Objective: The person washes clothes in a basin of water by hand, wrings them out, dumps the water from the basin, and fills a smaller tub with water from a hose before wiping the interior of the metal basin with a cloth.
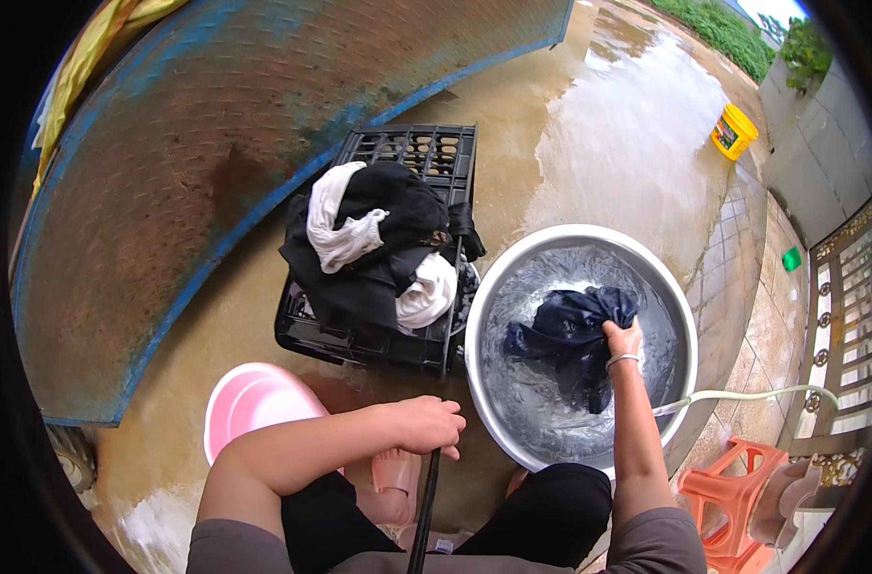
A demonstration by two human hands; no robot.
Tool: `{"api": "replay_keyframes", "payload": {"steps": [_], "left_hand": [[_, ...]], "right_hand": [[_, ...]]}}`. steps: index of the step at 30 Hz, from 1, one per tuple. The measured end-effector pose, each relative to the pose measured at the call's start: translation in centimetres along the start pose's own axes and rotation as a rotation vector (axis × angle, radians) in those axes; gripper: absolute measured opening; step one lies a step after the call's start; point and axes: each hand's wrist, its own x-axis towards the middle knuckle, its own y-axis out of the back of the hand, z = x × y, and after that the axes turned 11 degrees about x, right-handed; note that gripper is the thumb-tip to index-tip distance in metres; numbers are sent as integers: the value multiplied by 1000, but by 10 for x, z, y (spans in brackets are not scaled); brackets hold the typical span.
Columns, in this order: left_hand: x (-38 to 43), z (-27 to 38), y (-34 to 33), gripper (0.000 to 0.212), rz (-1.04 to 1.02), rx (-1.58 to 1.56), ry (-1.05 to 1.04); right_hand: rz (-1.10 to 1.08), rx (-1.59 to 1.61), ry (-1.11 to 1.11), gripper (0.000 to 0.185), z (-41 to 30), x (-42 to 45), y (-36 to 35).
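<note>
My right hand (624,337) grips a bunched dark navy garment (569,319), partly under the water of a large round metal basin (480,359). A bracelet circles that wrist. My left hand (429,425) lies palm down across a slim black rod (425,502), fingers loosely bent; whether they close around it is hidden. The rod runs from my lap toward a black plastic crate (357,344) left of the basin. Heaped on the crate are black cloth (400,197), a white cloth (346,240) draped over it, and another white cloth (429,290) lower down.
A pale green hose (759,393) enters the basin from the right. A pink basin (239,402) stands by my left forearm. An orange plastic stool (730,488) is at right; a yellow bucket (734,132) stands farther off. A rusty blue-edged metal sheet (192,179) borders the left.
</note>
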Motion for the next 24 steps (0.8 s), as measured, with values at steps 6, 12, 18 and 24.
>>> {"api": "replay_keyframes", "payload": {"steps": [6, 12, 18, 24], "left_hand": [[-10, 1, 5, 38, 87, 42, -4], [-16, -1, 6, 36, 114, 48, 8], [-14, 0, 4, 36, 108, 41, -38], [-3, -2, 9, 36, 134, 27, -69]], "right_hand": [[88, 165, 154, 33, -66, 23, -13], [89, 141, 310, 39, -168, 24, -56], [-40, 378, 504, 31, -282, 8, -126], [-223, 761, 400, 22, -343, 13, -213]]}}
